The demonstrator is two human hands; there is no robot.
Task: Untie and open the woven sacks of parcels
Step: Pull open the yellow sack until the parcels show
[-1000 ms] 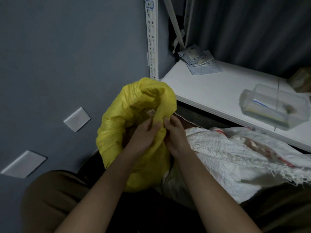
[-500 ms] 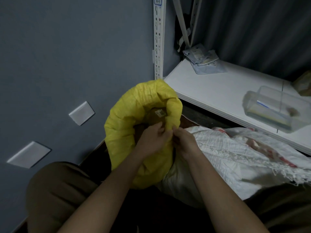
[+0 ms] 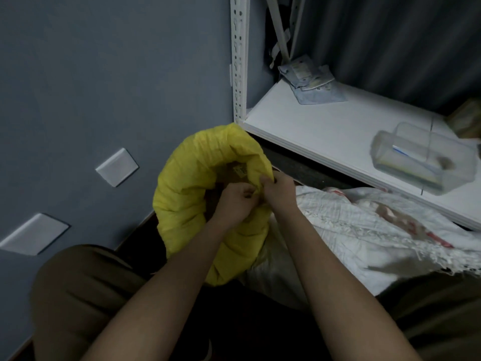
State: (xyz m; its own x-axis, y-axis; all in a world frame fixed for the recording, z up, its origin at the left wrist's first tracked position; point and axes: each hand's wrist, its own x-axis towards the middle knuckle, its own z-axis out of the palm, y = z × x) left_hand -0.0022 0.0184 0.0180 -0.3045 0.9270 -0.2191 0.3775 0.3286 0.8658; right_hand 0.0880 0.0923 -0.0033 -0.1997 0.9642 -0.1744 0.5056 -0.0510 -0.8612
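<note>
Both hands (image 3: 256,195) shifted along yellow sack (image 3: 187,194) rim

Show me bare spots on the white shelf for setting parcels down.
The white shelf is bare from its front-left corner to the clear plastic box, ahead of the flat packets. Crowded: back-left corner with packets; right end with the box.

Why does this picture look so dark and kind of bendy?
Head view: the light is dim, so the yellow woven sack and both hands, left and right, look murky; the wide lens bends the white shelf post; the clear plastic box looks blurry.
</note>
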